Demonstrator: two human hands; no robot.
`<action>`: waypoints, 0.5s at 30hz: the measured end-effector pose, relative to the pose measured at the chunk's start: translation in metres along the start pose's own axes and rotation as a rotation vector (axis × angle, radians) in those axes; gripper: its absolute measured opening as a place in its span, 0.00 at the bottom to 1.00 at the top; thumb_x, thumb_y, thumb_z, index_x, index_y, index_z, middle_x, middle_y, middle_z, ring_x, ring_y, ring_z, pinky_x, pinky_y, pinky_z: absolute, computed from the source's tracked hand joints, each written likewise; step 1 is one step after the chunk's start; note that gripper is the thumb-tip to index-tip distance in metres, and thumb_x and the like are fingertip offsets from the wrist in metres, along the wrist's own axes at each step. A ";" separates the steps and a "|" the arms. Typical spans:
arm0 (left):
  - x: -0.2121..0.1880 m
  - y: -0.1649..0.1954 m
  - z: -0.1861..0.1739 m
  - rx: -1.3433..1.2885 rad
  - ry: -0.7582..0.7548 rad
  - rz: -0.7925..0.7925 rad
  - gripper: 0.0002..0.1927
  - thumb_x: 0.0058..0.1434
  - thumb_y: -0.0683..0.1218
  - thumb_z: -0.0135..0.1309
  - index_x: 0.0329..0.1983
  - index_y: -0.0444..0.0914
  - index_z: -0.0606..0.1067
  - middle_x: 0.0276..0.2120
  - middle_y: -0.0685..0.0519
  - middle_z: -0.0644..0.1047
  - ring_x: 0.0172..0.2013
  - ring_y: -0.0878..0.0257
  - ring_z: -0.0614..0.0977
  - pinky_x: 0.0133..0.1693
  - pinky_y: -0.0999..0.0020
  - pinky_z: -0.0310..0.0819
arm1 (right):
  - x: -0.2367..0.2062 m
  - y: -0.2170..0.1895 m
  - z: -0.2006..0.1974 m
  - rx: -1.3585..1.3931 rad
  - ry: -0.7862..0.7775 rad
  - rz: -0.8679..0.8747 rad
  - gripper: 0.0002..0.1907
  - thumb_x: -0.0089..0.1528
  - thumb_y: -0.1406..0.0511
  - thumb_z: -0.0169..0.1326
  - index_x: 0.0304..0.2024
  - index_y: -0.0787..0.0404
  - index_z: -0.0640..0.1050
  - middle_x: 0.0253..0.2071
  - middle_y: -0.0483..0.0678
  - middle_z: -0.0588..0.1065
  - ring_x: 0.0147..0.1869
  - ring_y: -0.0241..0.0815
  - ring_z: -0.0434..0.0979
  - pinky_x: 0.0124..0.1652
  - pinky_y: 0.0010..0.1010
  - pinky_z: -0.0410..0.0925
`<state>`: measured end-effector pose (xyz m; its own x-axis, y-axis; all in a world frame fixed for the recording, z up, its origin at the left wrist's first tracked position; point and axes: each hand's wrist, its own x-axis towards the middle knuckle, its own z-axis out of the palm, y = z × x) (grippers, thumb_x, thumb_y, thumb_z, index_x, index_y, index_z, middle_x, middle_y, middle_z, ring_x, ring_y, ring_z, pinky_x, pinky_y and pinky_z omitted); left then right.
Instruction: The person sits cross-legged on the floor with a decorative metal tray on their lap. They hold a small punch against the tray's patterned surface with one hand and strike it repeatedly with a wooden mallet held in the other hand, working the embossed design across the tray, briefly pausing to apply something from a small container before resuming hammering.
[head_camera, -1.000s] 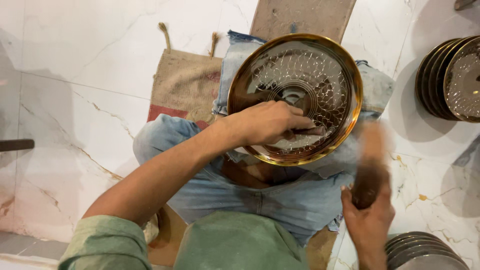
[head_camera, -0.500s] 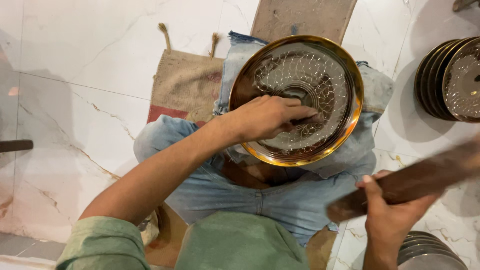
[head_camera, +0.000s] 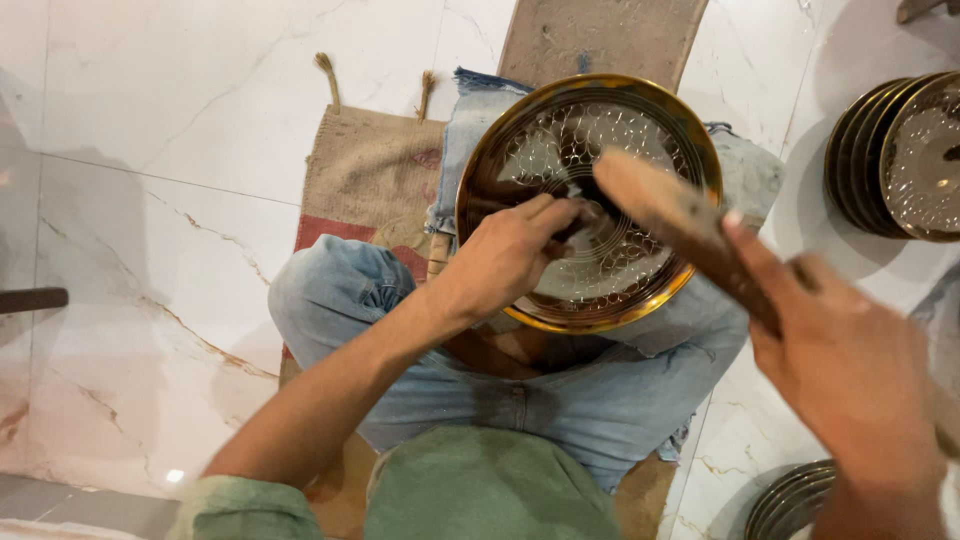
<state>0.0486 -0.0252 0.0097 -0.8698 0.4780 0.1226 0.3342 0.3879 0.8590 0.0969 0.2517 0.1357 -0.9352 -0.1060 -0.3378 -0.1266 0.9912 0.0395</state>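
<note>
Person sits cross-legged on white marble floor (head_camera: 150, 130), head cam looking down. Round brass plate (head_camera: 520, 150) w/ patterned silver centre rests on lap, over folded denim cloth (head_camera: 470, 120), far of the knees in blue jeans (head_camera: 330, 290). Left hand (head_camera: 505, 255) lies on plate's left-centre, fingers pinched narrow on a small dark tool; tip hidden, can't tell what kind. Right hand (head_camera: 850, 370), near right, wraps tight around a wooden mallet (head_camera: 680, 220) angled up-left over plate, blurred. Burlap mat (head_camera: 370, 170) lies left of plate. Stack of similar plates (head_camera: 900, 150) stands on edge far right; another stack (head_camera: 790, 500) near right.
</note>
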 end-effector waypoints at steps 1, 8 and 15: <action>-0.005 0.001 0.003 -0.019 0.064 -0.004 0.21 0.64 0.39 0.56 0.60 0.38 0.69 0.45 0.43 0.76 0.44 0.41 0.80 0.43 0.51 0.76 | 0.005 -0.008 -0.010 0.158 0.142 -0.028 0.45 0.59 0.62 0.60 0.76 0.43 0.57 0.42 0.54 0.77 0.38 0.56 0.82 0.37 0.43 0.75; -0.033 0.018 0.042 -0.048 0.533 -0.216 0.17 0.66 0.35 0.55 0.56 0.35 0.68 0.42 0.43 0.76 0.42 0.45 0.82 0.42 0.54 0.77 | 0.018 -0.047 -0.073 -0.107 0.018 -0.244 0.48 0.59 0.59 0.59 0.78 0.36 0.53 0.39 0.46 0.75 0.32 0.50 0.80 0.33 0.39 0.75; -0.038 0.024 0.052 -0.035 0.649 -0.227 0.19 0.63 0.34 0.54 0.56 0.30 0.65 0.42 0.39 0.76 0.41 0.40 0.80 0.38 0.51 0.73 | 0.024 -0.071 -0.093 -0.427 0.079 -0.420 0.48 0.60 0.65 0.54 0.78 0.27 0.52 0.37 0.45 0.72 0.34 0.43 0.81 0.29 0.34 0.75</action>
<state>0.1084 0.0068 -0.0003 -0.9619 -0.1852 0.2012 0.1155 0.3918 0.9128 0.0527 0.1714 0.2125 -0.7961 -0.5030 -0.3363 -0.5966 0.7456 0.2970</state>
